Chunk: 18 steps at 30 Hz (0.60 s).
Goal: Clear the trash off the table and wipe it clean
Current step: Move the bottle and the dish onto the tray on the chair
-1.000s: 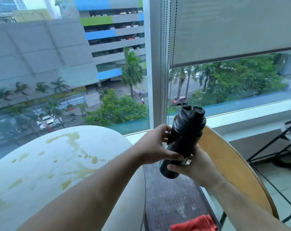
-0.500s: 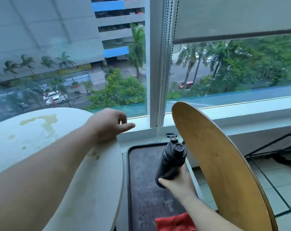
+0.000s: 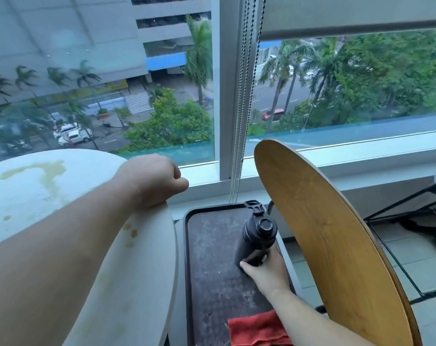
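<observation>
Round white desk (image 3: 62,201) on the left, smeared with yellowish stains (image 3: 45,171) and a few drops near its right edge; no loose trash visible on the part in view. Tilted wooden round panel (image 3: 336,245) on the right, leaning close over the low dark tray (image 3: 212,270) that sits between the two, below desk height. Window (image 3: 112,71) and sill beyond, bead chains (image 3: 242,96) hanging down to the tray's far end.

Left hand (image 3: 152,181) resting at the desk's far right edge, fingers curled loosely into a near fist, holding nothing. Right hand (image 3: 264,268) down on the tray, fingers wrapped round the lower body of a black bottle (image 3: 257,238), upright, cap and loop on top; whether its base touches the tray cannot be told.

Judged step: parking the bottle off the desk, clearing done or nearly so, wiping not yet begun. Next move likely: letting go of the bottle, taking the red cloth (image 3: 257,330) lying at the tray's near end just beside the right forearm, then working the stains. In the way: the wooden panel crowding the right arm's path, and the bottle itself, easy to knock while reaching back for the cloth.
</observation>
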Motion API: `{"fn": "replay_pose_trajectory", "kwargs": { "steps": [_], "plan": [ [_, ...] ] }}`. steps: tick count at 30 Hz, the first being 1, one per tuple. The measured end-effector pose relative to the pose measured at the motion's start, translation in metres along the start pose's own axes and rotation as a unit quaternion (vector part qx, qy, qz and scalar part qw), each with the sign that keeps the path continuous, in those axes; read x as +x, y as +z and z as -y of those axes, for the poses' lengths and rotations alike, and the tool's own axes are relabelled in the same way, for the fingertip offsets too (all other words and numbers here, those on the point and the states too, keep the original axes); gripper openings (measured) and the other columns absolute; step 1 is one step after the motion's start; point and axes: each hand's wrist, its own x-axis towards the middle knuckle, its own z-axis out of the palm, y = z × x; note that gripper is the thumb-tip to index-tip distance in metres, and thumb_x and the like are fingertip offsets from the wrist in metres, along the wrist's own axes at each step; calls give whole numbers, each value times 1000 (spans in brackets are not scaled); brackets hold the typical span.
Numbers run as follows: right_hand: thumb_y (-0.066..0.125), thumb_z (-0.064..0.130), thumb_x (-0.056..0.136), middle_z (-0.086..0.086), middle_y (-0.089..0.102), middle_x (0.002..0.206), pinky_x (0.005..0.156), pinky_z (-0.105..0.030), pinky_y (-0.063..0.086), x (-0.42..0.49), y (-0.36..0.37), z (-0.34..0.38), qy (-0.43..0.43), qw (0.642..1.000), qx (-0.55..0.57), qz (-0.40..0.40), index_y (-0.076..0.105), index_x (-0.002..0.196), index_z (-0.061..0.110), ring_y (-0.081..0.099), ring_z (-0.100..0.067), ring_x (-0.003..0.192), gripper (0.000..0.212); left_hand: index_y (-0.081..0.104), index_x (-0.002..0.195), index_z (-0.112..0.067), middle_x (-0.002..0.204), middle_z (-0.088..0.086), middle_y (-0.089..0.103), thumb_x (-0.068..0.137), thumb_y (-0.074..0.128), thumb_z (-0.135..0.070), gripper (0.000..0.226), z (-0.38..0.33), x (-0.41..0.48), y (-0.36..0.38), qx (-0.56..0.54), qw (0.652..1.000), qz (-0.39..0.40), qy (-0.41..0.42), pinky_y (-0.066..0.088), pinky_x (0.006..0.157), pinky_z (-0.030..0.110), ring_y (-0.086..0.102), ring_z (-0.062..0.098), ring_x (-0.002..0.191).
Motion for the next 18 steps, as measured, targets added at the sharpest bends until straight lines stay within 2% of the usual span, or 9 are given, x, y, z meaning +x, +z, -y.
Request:
{"fn": "replay_pose_trajectory", "kwargs": {
  "steps": [3, 5, 8, 12, 18],
  "plan": [
    [90, 46, 62, 22, 56, 110, 73, -25, 53, 9, -1, 5, -6, 999, -27, -31, 57, 101, 43, 64, -2, 90, 51, 51, 71, -6, 60, 7, 49, 86, 51, -44, 41, 1, 0, 1, -11, 1000, -9, 1, 32, 49, 30, 43, 27, 58],
    [89, 48, 62, 21, 58, 108, 74, -31, 59, 18, -2, 7, -6, 999, -27, -40, 58, 101, 43, 68, -5, 90, 51, 52, 71, -6, 60, 8, 51, 87, 51, -45, 42, 1, 0, 1, -14, 1000, -11, 5, 36, 51, 31, 45, 27, 59],
    [90, 43, 65, 20, 62, 105, 78, -32, 59, 35, -4, 10, -20, 998, -28, -45, 59, 102, 41, 68, -7, 92, 48, 52, 70, -7, 60, 8, 51, 87, 51, -46, 43, 3, 0, 3, -18, 1000, -17, 4, 39, 52, 32, 46, 27, 59],
    [89, 40, 70, 19, 67, 104, 76, -31, 57, 61, -7, 12, -20, 999, -27, -40, 58, 99, 40, 70, -8, 93, 42, 48, 68, -8, 58, 8, 47, 86, 50, -49, 45, 4, 0, 5, -23, 999, -25, 7, 38, 50, 32, 44, 27, 56],
    [87, 38, 67, 14, 73, 96, 79, -40, 63, 99, -8, 12, -34, 998, -27, -42, 58, 97, 37, 73, -9, 89, 42, 46, 67, -8, 57, 9, 46, 88, 53, -47, 45, 2, -1, 3, -22, 999, -41, 9, 35, 50, 31, 42, 25, 55]
  ]
}}
